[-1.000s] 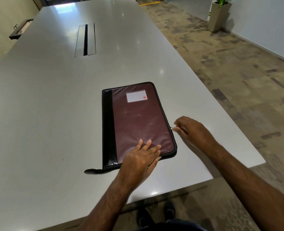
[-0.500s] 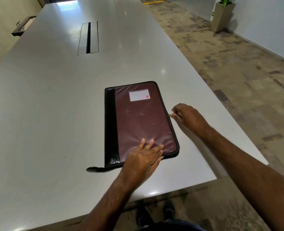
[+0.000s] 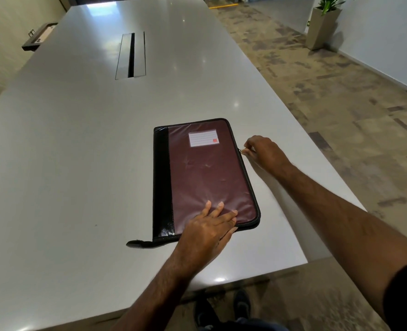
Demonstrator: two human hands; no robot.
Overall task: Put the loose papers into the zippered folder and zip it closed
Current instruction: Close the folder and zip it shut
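Observation:
A maroon zippered folder [image 3: 204,173] with a black spine and a white label lies flat and shut on the grey table [image 3: 78,163]. My left hand [image 3: 209,231] presses flat on its near right corner, fingers spread. My right hand [image 3: 263,151] pinches the small metal zipper pull [image 3: 241,151] on the folder's right edge, about a third of the way down from the far corner. A black zipper tail [image 3: 138,243] sticks out at the near left corner. No loose papers are visible.
A long cable slot [image 3: 130,56] is set into the table farther back. The table's right edge and near edge run close to the folder. A planter [image 3: 321,27] stands on the floor at far right. My shoes [image 3: 221,309] show below the table.
My right hand has slid the zipper pull along the folder's right edge toward the far corner. The left hand has stayed pressed on the near corner.

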